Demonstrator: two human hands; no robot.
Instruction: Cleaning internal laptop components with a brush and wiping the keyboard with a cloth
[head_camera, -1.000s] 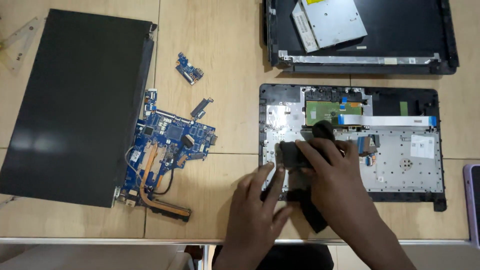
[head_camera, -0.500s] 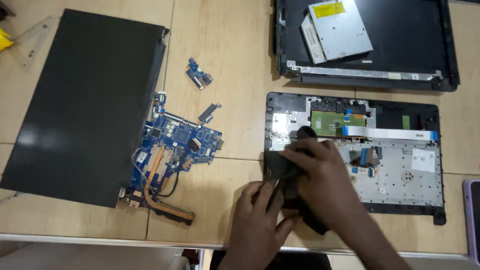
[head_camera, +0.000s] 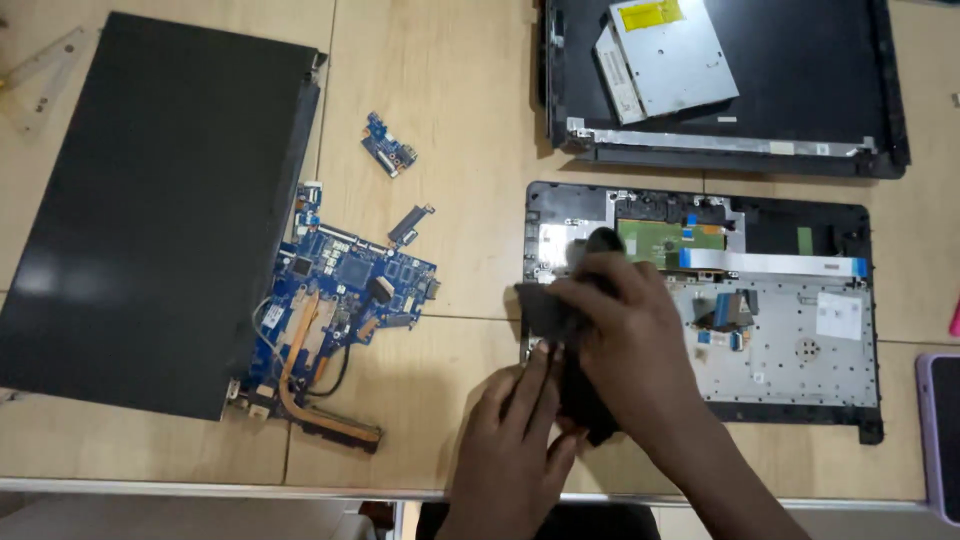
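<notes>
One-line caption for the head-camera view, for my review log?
Both hands, left hand and right hand, grip a black flat component over the opened black laptop base; blue motherboard lies beside it on the wooden table.

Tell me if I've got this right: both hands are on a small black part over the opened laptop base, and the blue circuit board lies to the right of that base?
Not quite. The head view shows the blue circuit board lying left of the opened laptop base, beside the big dark panel. The rest holds: the left hand and right hand are both on the small black part over that base.

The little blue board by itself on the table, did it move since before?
No. The little blue board sits the same way above the big blue board, beside the black panel; only the camera shifted.
</notes>
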